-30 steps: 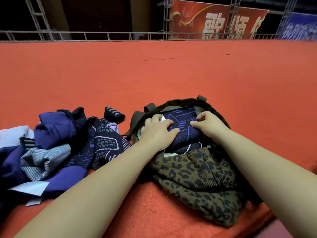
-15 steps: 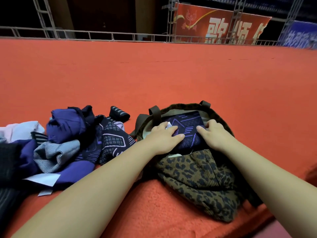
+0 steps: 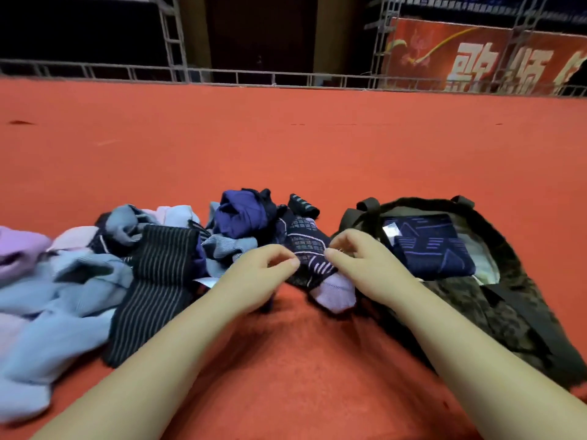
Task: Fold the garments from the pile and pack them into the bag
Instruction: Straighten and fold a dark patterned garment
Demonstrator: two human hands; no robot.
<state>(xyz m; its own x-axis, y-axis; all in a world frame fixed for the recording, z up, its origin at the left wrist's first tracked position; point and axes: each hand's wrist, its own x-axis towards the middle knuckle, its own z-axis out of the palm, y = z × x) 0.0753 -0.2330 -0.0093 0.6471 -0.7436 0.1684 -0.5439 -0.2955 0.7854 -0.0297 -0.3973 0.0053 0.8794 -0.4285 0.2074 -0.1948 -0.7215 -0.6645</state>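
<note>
The leopard-print bag (image 3: 495,315) lies open on the right, with a folded navy garment with purple lines (image 3: 428,249) inside it. The pile of garments (image 3: 165,258) spreads to the left of it. At the pile's right end lies a dark patterned garment with a lilac tip (image 3: 313,265). My left hand (image 3: 254,277) pinches its left edge with curled fingers. On the garment's right edge, my right hand (image 3: 362,268) pinches it too, just left of the bag's rim.
All of it lies on a wide red carpeted surface (image 3: 286,147). The pile holds a dark striped piece (image 3: 158,281), light blue pieces (image 3: 63,312), lilac ones (image 3: 16,252) and a purple bundle (image 3: 241,211). A metal railing (image 3: 254,76) and a red banner (image 3: 476,55) stand behind.
Both hands left the folded navy garment in the bag and moved left to the patterned garment at the pile's end. The view swung left, showing more of the pile.
</note>
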